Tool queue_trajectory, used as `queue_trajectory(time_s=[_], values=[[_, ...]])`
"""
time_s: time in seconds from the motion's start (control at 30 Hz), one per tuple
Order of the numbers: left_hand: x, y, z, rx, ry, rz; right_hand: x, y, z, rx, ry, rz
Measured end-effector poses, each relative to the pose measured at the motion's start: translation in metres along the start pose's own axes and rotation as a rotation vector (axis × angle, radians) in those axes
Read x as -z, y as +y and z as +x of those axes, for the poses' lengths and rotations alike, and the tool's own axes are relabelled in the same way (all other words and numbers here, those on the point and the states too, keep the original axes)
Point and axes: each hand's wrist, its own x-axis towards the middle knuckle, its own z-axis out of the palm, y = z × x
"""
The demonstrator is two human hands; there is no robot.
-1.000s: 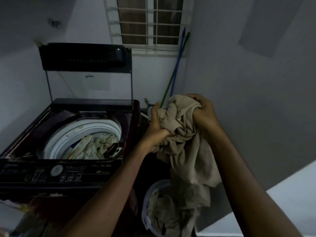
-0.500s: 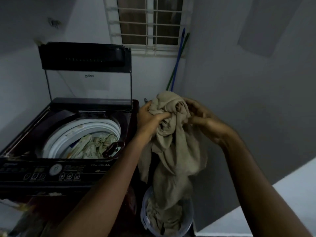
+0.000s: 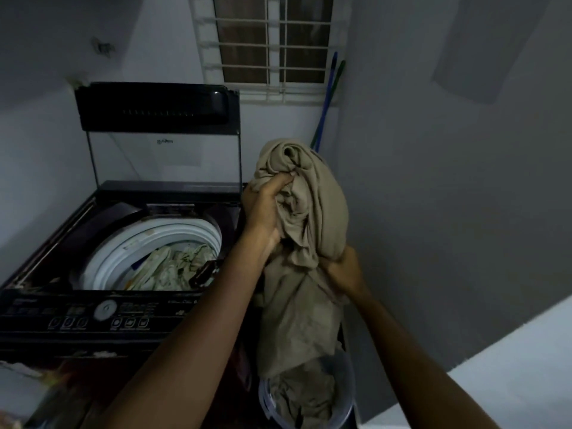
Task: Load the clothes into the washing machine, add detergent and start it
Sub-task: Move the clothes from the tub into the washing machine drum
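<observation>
Room: dim laundry corner as I see it, grey walls [image 3: 433, 212], low light, detail is soft.
Bucket: nearest me, bottom centre, pale laundry bucket [image 3: 346, 407] on the floor beside the machine, more beige cloth crumpled inside.
Beige garment: big bundle of beige cloth [image 3: 305, 230] held up over the bucket, its lower end hanging down to the bucket rim or into it, I cannot tell which.
Right hand: my right hand [image 3: 343, 274] grips the cloth low on the bundle, fingers curled into the fabric.
Left hand: my left hand [image 3: 263, 209] grips the upper bunch, thumb and fingers closed round a wad of it.
Washing machine: dark top-loader [image 3: 93, 317] to the left of the hands, control panel with dial and buttons at the near edge.
Drum: white tub ring [image 3: 173, 233] open, light patterned clothes [image 3: 167, 267] already lying inside.
Lid: machine lid [image 3: 154, 109] standing upright at the back, glass panel below its dark handle band.
Far: barred window [image 3: 272, 48] on the back wall; blue and green poles [image 3: 328, 97] leaning in the corner to its right.
</observation>
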Motion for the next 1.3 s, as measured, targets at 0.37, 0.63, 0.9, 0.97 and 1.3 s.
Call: queue_trajectory(time_s=[0.37, 0.63, 0.9, 0.97, 1.3], values=[[0.058, 0.004, 0.01, -0.404, -0.041, 1.301, 0.072, -0.061, 0.012, 0.247, 0.471, -0.325], [0.033, -0.018, 0.002, -0.103, -0.338, 0.624, 0.021, -0.091, 0.009, 0.17, 0.063, -0.159], [0.031, -0.037, 0.001, 0.079, -0.196, 0.456, 0.018, -0.106, 0.003, 0.301, -0.07, -0.293], [0.03, -0.036, -0.003, 0.093, -0.138, 0.33, 0.015, -0.112, -0.005, 0.27, -0.127, -0.226], [0.02, -0.012, -0.003, 0.062, -0.116, 0.023, 0.057, -0.086, -0.002, 0.369, -0.323, -0.371]])
